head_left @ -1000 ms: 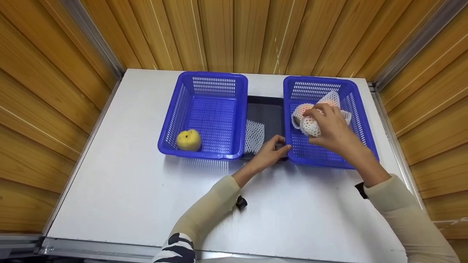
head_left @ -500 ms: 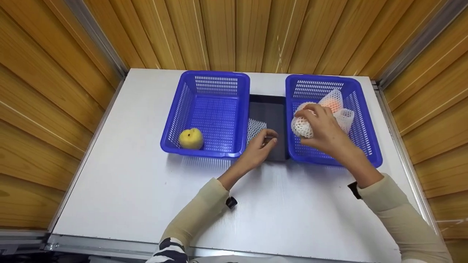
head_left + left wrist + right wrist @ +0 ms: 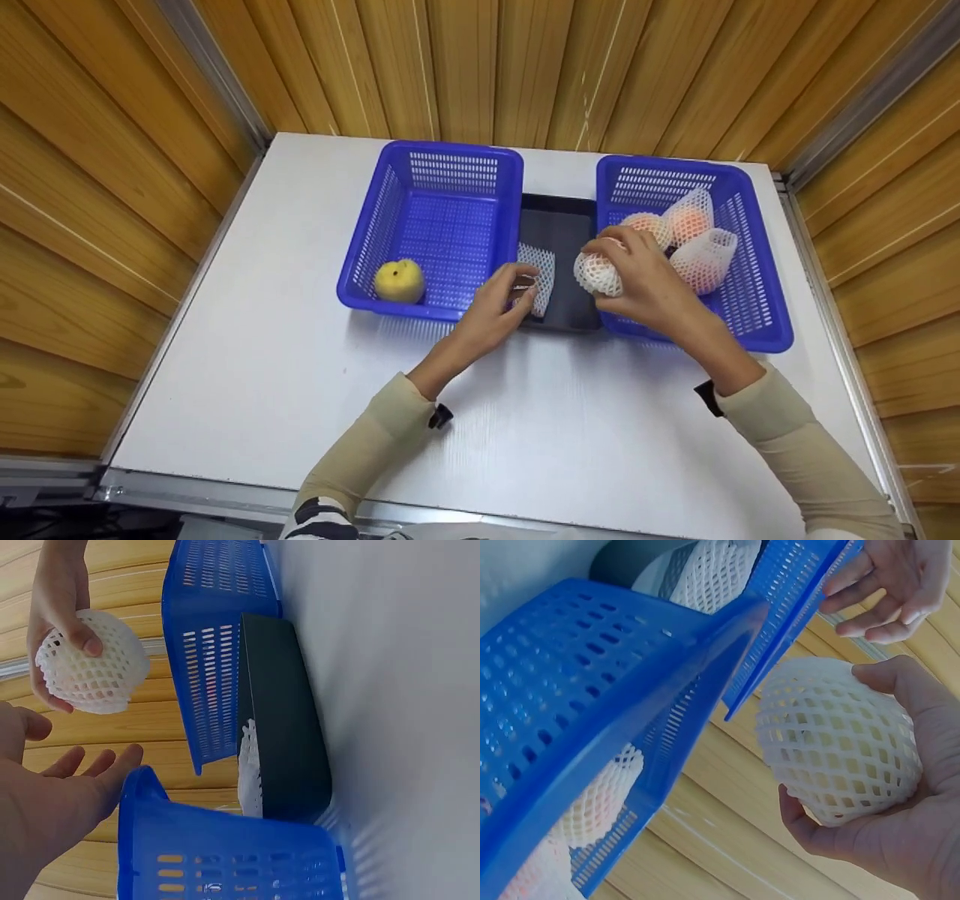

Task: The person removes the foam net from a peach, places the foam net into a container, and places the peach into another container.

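My right hand (image 3: 649,281) grips a round fruit in a white foam net (image 3: 598,275), with fingers and thumb around its sides. It is above the black tray, by the near left corner of the right blue basket (image 3: 782,330). Pale yellow shows through the mesh of the netted fruit (image 3: 840,739) in the right wrist view. My left hand (image 3: 487,311) is beside the right rim of the left blue basket (image 3: 512,210), its fingers loosely bent and apart from the fruit. In the left wrist view that hand (image 3: 60,799) holds nothing.
Between the baskets lies a black tray (image 3: 559,232) with a loose white foam net (image 3: 544,262) in it. Several reddish fruits in foam nets (image 3: 705,262) sit in the right basket. One bare yellow fruit (image 3: 399,281) is in the left basket's near left corner.
My right hand has lifted the netted fruit from among the others and brought it left, over the right basket's edge. My left hand has left that basket's rim and moved left.
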